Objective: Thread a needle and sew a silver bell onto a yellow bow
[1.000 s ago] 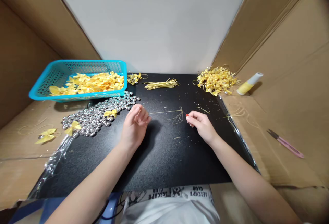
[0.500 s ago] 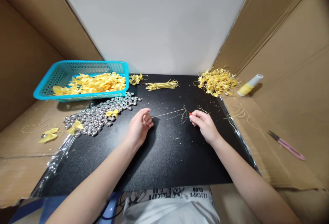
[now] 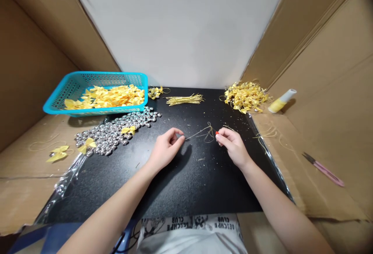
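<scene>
A thin gold cord (image 3: 210, 126), looped and knotted near its middle, runs between my two hands above the black table. My left hand (image 3: 166, 147) pinches one end of it between thumb and forefinger. My right hand (image 3: 234, 146) is closed on a small red-tipped tool (image 3: 217, 133), mostly hidden by the fingers; its exact kind cannot be made out. The cord's loops hang just left of that red tip. Several silver beads (image 3: 109, 139) lie left of my left hand, with yellow ribbon bows (image 3: 128, 130) among them.
A blue basket (image 3: 49, 108) of yellow bows stands at the back left. Gold cords (image 3: 185, 99) lie bundled at the back centre. Right of them are a pile of finished-looking bows (image 3: 246, 96), a yellow thread spool (image 3: 278, 105) and pink thread snips (image 3: 326, 171).
My left hand has moved right, closer to my right hand, and now pinches with thumb and forefinger extended. My right hand has barely moved. The view has shifted slightly.
</scene>
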Available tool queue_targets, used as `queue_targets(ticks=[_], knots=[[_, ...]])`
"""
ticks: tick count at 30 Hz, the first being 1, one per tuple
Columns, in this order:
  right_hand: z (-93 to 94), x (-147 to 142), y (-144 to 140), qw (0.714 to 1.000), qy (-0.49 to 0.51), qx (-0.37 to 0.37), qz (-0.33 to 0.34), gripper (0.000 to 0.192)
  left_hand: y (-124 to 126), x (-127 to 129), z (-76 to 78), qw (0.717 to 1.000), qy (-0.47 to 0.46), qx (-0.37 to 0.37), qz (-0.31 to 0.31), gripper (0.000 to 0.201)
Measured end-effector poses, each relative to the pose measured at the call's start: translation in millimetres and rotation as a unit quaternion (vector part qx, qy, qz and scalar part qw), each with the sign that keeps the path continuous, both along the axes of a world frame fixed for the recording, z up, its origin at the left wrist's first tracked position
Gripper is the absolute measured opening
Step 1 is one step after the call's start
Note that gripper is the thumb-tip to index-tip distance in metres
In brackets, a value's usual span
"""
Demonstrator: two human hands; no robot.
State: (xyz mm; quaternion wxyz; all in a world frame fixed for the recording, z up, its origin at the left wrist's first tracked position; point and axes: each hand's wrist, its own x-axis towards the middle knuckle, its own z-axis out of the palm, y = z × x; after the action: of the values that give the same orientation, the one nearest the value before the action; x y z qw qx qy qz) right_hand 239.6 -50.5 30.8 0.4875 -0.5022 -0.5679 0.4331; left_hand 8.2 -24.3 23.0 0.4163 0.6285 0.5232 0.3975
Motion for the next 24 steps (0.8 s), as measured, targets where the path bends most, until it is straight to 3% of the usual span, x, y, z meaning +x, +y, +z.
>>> queue_targets(ticks=[5,8,11,15,17,19,24], knots=[[0.4,0,-1,1.000,-0.004,0.005,0.013,0.035,-2,-5,13.0,0.972,0.089,0.069,-0.204,0.019],[1.9,-1,-1,1.000,0.000,0.010,0.021,0.035,1,-10,18.9,0.946,0.128,0.114,-0.275,0.012],[6.1,0,-1,0.999,0.005,0.021,0.036,0.035,9,-16,19.4,0.957,0.125,0.106,-0.240,0.013],[17.6,2,-2,0.998,0.004,0.035,0.060,0.035,23,-17,18.8,0.992,0.016,0.089,-0.083,0.009],[25.5,3,-2,0.996,0.005,0.041,0.073,0.036,28,-11,23.2,0.995,-0.021,0.078,-0.051,0.008],[33.8,4,-2,0.995,0.007,0.048,0.087,0.036,30,0,31.4,0.994,-0.029,0.076,-0.077,0.011],[50.6,5,-1,0.992,0.008,0.061,0.113,0.035,34,34,54.6,0.967,-0.095,0.063,-0.226,0.018]])
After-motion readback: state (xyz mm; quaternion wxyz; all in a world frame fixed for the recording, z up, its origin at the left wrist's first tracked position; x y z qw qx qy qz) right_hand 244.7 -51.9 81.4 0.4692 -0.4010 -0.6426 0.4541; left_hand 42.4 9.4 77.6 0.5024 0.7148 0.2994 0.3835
